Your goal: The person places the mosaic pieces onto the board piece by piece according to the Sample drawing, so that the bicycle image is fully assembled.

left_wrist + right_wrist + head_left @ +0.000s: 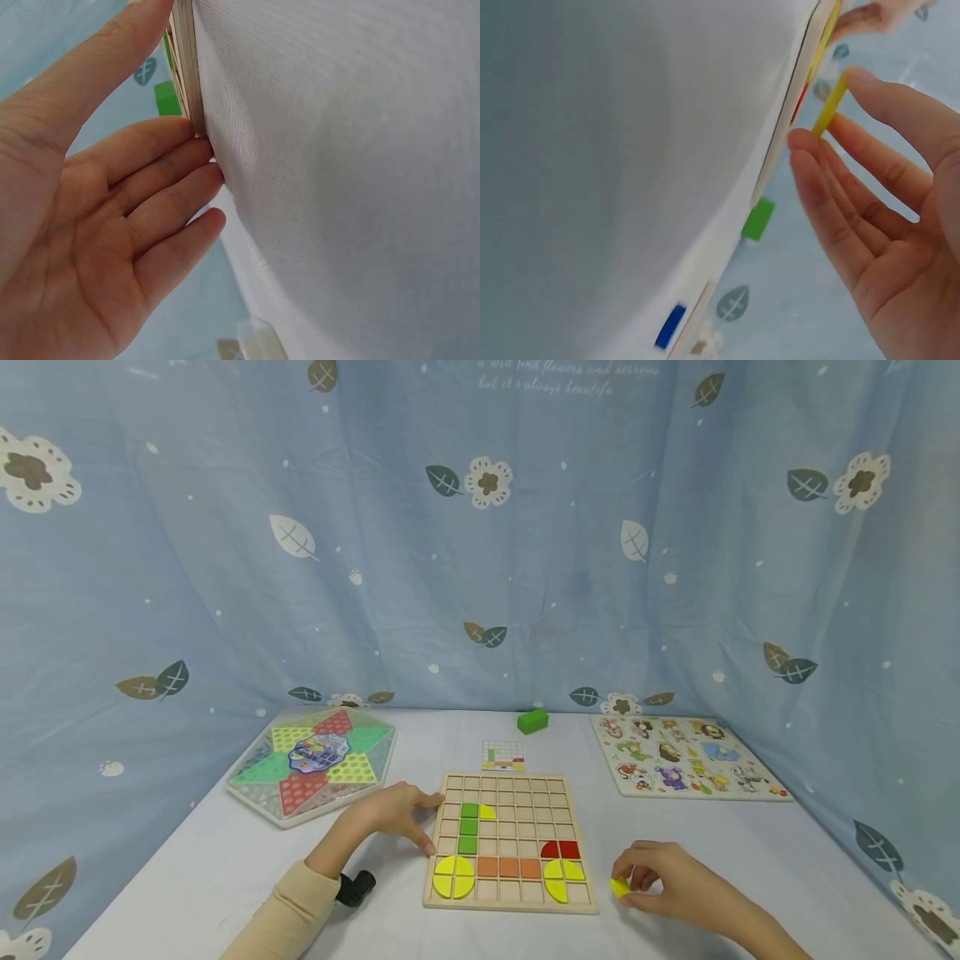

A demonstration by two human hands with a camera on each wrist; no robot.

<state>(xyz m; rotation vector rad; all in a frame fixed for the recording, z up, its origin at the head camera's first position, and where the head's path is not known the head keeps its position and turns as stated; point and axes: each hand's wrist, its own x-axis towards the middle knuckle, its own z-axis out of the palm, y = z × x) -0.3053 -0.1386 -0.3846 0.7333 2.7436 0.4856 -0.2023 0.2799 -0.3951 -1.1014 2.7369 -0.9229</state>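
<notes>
A wooden grid board (pixel 510 907) lies flat on the white table. My left hand (pixel 393 810) rests at its left edge, thumb and fingers extended, fingertips right at the wooden side in the left wrist view. To the right of the board, my right hand (pixel 671 877) pinches a small flat yellow piece (pixel 830 105) between thumb and fingers. Four-part yellow circle (pixel 453 877) fills cells at the board's lower left; three yellow quarter pieces (pixel 558 870) sit at lower right, below two red pieces (pixel 561 850). Orange squares (pixel 508 867) and green squares (pixel 468 827) occupy other cells.
A pattern card (pixel 503 755) lies behind the board, with a green block (pixel 533 721) farther back. The Chinese checkers set (pixel 262 785) is at left, the animal puzzle board (pixel 667 756) at right. A black object (pixel 356 888) sits near the left forearm. A patterned curtain (pixel 480 568) hangs behind.
</notes>
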